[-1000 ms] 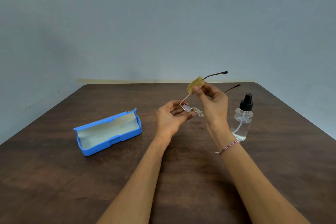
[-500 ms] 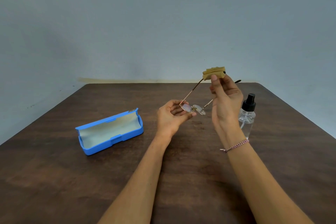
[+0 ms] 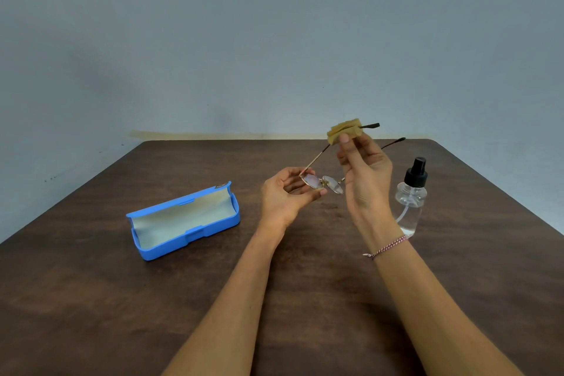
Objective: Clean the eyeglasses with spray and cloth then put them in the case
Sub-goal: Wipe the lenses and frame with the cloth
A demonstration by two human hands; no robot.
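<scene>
Fingertips of the right hand pinch a folded tan cloth around one temple arm of the eyeglasses, just above the centre of the frame. The dark tip of that arm pokes out to the right of the cloth. Curled fingers of the left hand grip the eyeglasses at the rim of one lens, holding them up off the table with both temple arms unfolded and pointing away toward the upper right. A braided bracelet circles the right wrist. Right of the hands, a clear spray bottle with a black nozzle stands upright on the table. Left of centre, well apart from the hands, a blue case lies open, its pale lining showing. A plain grey wall fills the upper half.
</scene>
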